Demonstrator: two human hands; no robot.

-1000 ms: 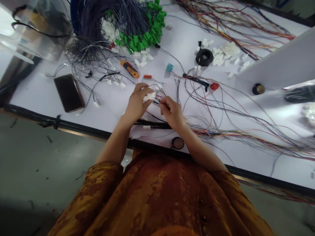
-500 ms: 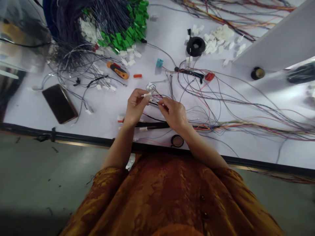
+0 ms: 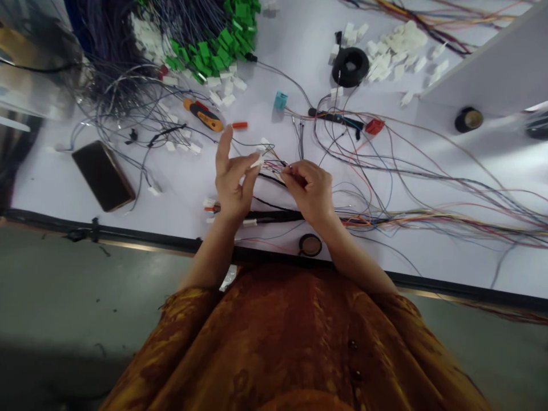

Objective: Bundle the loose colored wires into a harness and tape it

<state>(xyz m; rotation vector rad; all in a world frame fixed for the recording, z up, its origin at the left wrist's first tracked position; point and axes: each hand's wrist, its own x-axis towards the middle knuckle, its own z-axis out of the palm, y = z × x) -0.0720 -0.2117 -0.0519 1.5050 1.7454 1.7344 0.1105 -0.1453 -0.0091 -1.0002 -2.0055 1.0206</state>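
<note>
Between thumb and fingers, my left hand (image 3: 234,182) pinches a small white connector (image 3: 258,162), its index finger stretched up and away. My right hand (image 3: 309,187) is closed in a pinch on thin wires (image 3: 274,165) just right of the connector. Several wires run across the gap between the hands; whether any sits in the connector is too small to tell. Below the hands, a black-taped wire bundle (image 3: 278,216) lies along the table. Another white connector (image 3: 265,144) lies just above the left thumb.
Around the hands lie a utility knife (image 3: 204,116), an orange connector (image 3: 240,125), a teal connector (image 3: 281,100), a red connector (image 3: 375,126) and a black tape roll (image 3: 350,66). Green connectors (image 3: 214,51) pile up at the back. A phone (image 3: 103,176) lies left; loose wires spread right.
My left index finger has lifted from the white connector and now points upward. My right hand has shifted slightly right, still pinching. The view has moved a little.
</note>
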